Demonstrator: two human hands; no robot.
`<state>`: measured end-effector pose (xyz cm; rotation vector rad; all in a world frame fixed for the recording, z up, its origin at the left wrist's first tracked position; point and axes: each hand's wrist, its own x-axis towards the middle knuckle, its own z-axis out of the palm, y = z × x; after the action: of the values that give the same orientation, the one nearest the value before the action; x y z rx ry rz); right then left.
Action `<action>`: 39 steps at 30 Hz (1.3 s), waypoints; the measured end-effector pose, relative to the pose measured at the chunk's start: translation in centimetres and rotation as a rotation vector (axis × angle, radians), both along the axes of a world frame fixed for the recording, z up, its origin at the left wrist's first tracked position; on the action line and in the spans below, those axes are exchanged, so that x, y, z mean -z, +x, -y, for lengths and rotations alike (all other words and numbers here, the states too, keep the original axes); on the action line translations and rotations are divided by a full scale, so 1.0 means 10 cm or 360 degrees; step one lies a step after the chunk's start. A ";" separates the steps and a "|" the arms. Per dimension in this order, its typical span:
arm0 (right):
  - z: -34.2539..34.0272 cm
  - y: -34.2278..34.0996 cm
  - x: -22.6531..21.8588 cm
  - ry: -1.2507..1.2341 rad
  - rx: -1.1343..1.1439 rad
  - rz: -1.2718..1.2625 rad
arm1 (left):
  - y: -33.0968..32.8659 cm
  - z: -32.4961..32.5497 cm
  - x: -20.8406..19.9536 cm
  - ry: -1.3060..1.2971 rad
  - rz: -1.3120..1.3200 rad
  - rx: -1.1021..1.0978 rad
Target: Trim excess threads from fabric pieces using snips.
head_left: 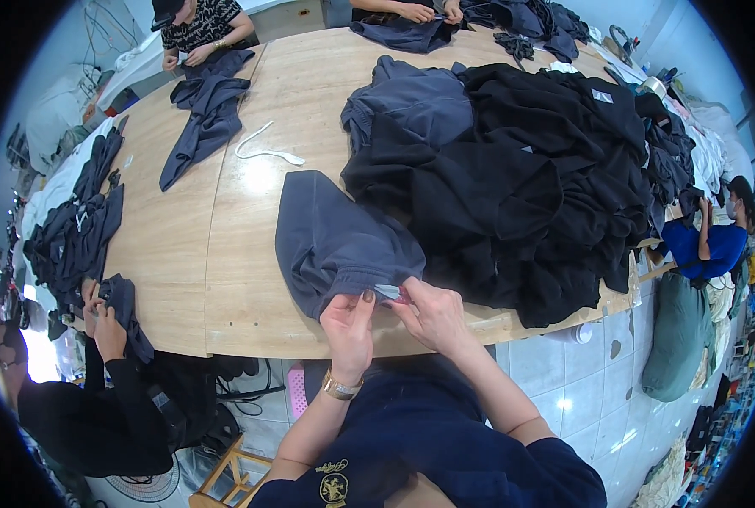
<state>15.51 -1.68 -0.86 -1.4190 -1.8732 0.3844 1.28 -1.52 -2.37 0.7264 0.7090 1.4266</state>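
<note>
At the pale wooden bench's (246, 271) near edge, pinched a slate-blue cloth garment (322, 224) in nearly closed left hand (348, 328) and right hand (436, 317), apparently handling its small whitish tag (387, 291); likely called next for taut cloth.

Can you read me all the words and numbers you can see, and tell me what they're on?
Navy shirt: gold script above a round gold emblem; I don't copy lettering.
Pale piece between the left hand and right hand, at the grey-blue garment: too blurred to read any print.
White label on the black clothes: too small to read.
I can make out no other text.
</note>
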 end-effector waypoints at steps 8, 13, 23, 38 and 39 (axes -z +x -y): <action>0.03 0.00 -0.03 -0.0332 0.0082 -0.0523 | -0.01 -0.05 -0.16 -0.0245 0.0335 0.0099; 0.05 -0.03 -0.01 -0.0232 0.0050 -0.0251 | -0.03 -0.06 -0.16 -0.0262 0.0523 0.0170; 0.06 -0.07 0.01 -0.0036 0.0058 -0.0011 | -0.02 -0.05 -0.11 -0.0258 0.0459 0.0108; 0.05 -0.08 0.00 -0.0267 0.0108 -0.0284 | 0.01 -0.03 -0.12 -0.0233 0.0373 0.0084; 0.06 -0.09 0.02 -0.0267 0.0109 -0.0284 | 0.01 -0.04 -0.13 -0.0248 0.0388 0.0092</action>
<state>14.63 -2.29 -1.02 -1.5021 -1.6765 0.6256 1.41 -1.14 -1.05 0.4394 0.5964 1.3619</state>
